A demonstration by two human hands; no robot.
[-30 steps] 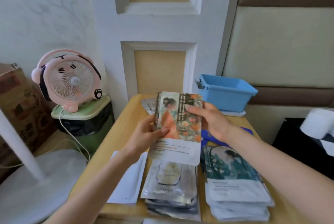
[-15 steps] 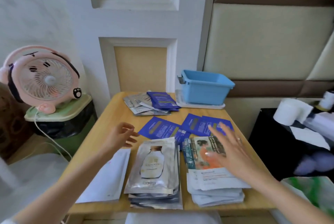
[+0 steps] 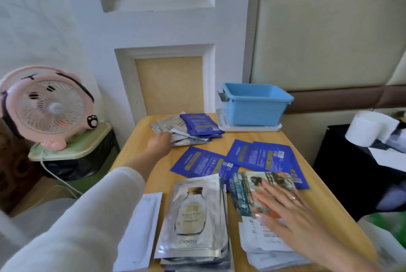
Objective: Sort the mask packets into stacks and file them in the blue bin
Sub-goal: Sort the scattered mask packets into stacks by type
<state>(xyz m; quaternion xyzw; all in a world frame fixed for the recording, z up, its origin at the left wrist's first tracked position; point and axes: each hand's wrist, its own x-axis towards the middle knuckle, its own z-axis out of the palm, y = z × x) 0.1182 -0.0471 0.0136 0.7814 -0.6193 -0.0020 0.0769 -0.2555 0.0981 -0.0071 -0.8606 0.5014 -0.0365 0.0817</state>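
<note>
Mask packets in a silver bottle-print stack (image 3: 193,216) sit nearest on the light wooden surface (image 3: 232,142), with a picture-print stack (image 3: 261,183) beside it under the flat right hand (image 3: 283,210). Loose blue foil packets (image 3: 259,159) lie further out. The left hand (image 3: 160,142) is at the far mixed pile (image 3: 191,126), grip too blurry to call. The blue plastic bin (image 3: 252,107) is at the back.

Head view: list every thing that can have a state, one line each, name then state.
Bin: upright, lidless.
Left hand: at far pile; grip unclear.
Right hand: flat on picture stack.
Silver stack: face up, neat.
Blue packets: loose, overlapping.
Far pile: mixed, untidy.
Fan: upright; running unclear.
</note>
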